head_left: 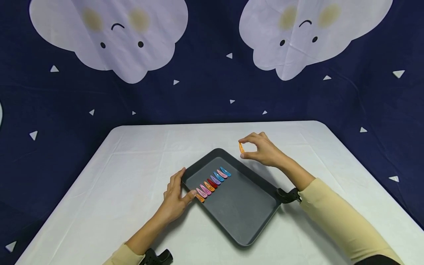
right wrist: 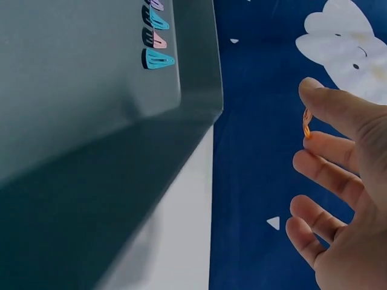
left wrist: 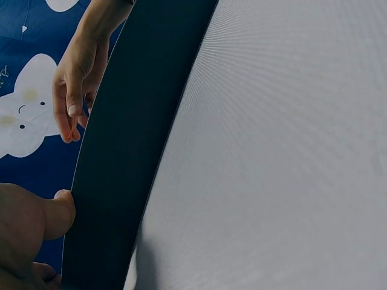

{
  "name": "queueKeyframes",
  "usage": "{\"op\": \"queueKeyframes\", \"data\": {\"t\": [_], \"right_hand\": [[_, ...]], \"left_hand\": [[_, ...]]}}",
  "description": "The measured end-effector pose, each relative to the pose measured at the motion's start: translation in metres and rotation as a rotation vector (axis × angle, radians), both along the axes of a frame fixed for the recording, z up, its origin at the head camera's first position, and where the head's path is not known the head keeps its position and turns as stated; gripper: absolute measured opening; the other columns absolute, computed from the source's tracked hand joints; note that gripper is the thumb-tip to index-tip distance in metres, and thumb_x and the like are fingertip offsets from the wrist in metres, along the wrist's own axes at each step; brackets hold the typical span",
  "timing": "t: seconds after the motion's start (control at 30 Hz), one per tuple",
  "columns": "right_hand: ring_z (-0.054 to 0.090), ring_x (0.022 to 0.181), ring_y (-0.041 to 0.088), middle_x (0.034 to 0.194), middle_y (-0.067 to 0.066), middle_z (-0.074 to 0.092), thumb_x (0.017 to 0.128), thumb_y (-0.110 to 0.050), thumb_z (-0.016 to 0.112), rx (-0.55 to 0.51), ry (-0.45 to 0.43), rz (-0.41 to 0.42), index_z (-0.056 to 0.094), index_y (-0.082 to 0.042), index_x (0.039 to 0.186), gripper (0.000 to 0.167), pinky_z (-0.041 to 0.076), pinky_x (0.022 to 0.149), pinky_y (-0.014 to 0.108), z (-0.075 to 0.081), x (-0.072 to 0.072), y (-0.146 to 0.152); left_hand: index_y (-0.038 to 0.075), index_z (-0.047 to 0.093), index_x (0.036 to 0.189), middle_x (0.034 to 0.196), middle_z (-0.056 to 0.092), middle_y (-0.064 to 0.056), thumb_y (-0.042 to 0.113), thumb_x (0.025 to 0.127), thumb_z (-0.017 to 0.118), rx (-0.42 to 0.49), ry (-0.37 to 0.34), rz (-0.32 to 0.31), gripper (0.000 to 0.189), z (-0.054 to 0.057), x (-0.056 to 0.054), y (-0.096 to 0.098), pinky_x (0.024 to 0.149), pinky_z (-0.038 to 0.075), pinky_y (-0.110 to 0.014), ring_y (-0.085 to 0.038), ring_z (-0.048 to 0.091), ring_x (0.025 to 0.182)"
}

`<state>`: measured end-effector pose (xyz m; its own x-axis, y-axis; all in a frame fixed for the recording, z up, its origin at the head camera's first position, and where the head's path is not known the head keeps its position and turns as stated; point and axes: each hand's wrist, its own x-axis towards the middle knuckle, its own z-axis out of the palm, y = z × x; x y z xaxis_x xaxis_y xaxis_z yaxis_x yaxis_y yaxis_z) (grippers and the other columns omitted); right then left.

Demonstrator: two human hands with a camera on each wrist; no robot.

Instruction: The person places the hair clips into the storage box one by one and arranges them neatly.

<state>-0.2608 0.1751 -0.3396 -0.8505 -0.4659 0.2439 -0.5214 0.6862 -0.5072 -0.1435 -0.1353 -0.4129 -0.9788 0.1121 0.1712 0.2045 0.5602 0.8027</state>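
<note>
My right hand (head_left: 263,150) pinches an orange snap hair clip (head_left: 241,147) between thumb and fingertips, in the air beyond the tray's far right side. In the right wrist view the clip (right wrist: 306,124) is seen edge-on, and the other fingers are spread loosely. My left hand (head_left: 175,200) grips the dark grey baking tray (head_left: 241,217) at its left corner, the thumb over the rim. Several snap hair clips (head_left: 212,183) lie in a slanting row along the tray's left part, in blue, pink, purple, red and orange. The thumb tip is beside the nearest orange clip (head_left: 200,198).
A white cloth covers the table (head_left: 109,206) under the tray. Behind it hangs a dark blue curtain (head_left: 205,95) with clouds and small triangles. Black straps (head_left: 288,195) sit on both wrists. The tray's raised rim runs all round it.
</note>
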Motion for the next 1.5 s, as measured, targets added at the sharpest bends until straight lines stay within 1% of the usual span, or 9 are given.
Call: {"op": "queueKeyframes", "data": {"t": [0.13,0.3,0.43,0.57,0.77,0.87,1.07,1.3,1.5], "right_hand": [[0.041,0.106,0.024,0.126,0.005,0.058,0.079,-0.03,0.075,0.01,-0.005,0.044,0.06,-0.014,0.127,0.052,0.038,0.09,0.044,-0.004,-0.004,-0.006],[0.041,0.109,0.025,0.124,0.005,0.057,0.079,-0.029,0.076,0.022,-0.025,0.089,0.06,-0.016,0.127,0.052,0.037,0.095,0.049,-0.008,-0.008,-0.012],[0.04,0.109,0.025,0.125,0.006,0.056,0.079,-0.03,0.075,0.043,-0.057,0.119,0.06,-0.017,0.127,0.051,0.037,0.093,0.046,-0.013,-0.011,-0.017],[0.04,0.109,0.025,0.126,0.006,0.056,0.079,-0.031,0.075,0.063,-0.086,0.17,0.06,-0.017,0.127,0.052,0.037,0.091,0.044,-0.019,-0.014,-0.02],[0.039,0.114,0.026,0.128,0.006,0.054,0.081,-0.03,0.073,0.085,-0.154,0.227,0.059,-0.015,0.129,0.052,0.036,0.097,0.048,-0.025,-0.018,-0.023],[0.04,0.114,0.026,0.129,0.006,0.054,0.081,-0.029,0.073,0.1,-0.174,0.245,0.06,-0.015,0.128,0.05,0.038,0.095,0.048,-0.029,-0.02,-0.024],[0.043,0.108,0.027,0.123,0.005,0.057,0.081,-0.028,0.073,0.132,-0.183,0.257,0.064,-0.016,0.122,0.044,0.041,0.088,0.042,-0.035,-0.022,-0.026],[0.043,0.102,0.024,0.122,0.003,0.056,0.08,-0.03,0.074,0.192,-0.182,0.239,0.065,-0.019,0.121,0.044,0.04,0.084,0.038,-0.037,-0.023,-0.026],[0.041,0.1,0.021,0.122,0.002,0.055,0.08,-0.029,0.074,0.247,-0.171,0.227,0.064,-0.022,0.123,0.045,0.04,0.083,0.036,-0.04,-0.024,-0.026]], "left_hand": [[0.01,0.021,0.149,0.151,0.025,-0.014,0.02,0.088,0.065,-0.002,0.01,0.001,0.076,0.0,0.0,0.0,0.097,0.019,-0.056,-0.038,0.027,0.135],[0.01,0.022,0.148,0.15,0.026,-0.014,0.02,0.087,0.065,-0.007,0.022,0.001,0.075,-0.001,-0.001,0.0,0.096,0.02,-0.056,-0.038,0.028,0.133],[0.01,0.022,0.148,0.15,0.026,-0.014,0.021,0.088,0.065,-0.006,0.018,0.001,0.075,-0.001,-0.001,0.0,0.096,0.02,-0.056,-0.038,0.028,0.134],[0.01,0.021,0.148,0.15,0.026,-0.013,0.022,0.088,0.065,-0.008,0.012,0.001,0.075,-0.001,-0.001,0.0,0.096,0.02,-0.056,-0.038,0.027,0.134],[0.009,0.021,0.148,0.15,0.026,-0.014,0.022,0.088,0.065,-0.012,0.015,-0.001,0.075,-0.001,-0.002,0.0,0.096,0.02,-0.057,-0.038,0.028,0.134],[0.009,0.021,0.148,0.15,0.026,-0.014,0.021,0.088,0.065,-0.011,0.011,-0.001,0.075,-0.001,-0.002,0.0,0.096,0.019,-0.057,-0.038,0.027,0.134],[0.009,0.021,0.148,0.151,0.025,-0.014,0.022,0.088,0.065,-0.01,-0.002,-0.004,0.076,0.0,-0.001,0.0,0.097,0.019,-0.058,-0.038,0.026,0.135],[0.011,0.02,0.149,0.151,0.024,-0.014,0.021,0.088,0.065,-0.004,-0.001,-0.006,0.076,0.0,-0.002,-0.001,0.097,0.019,-0.057,-0.037,0.026,0.135],[0.01,0.021,0.149,0.151,0.025,-0.014,0.021,0.088,0.065,-0.006,0.003,0.0,0.076,0.0,-0.001,-0.001,0.097,0.019,-0.057,-0.037,0.027,0.135]]}}
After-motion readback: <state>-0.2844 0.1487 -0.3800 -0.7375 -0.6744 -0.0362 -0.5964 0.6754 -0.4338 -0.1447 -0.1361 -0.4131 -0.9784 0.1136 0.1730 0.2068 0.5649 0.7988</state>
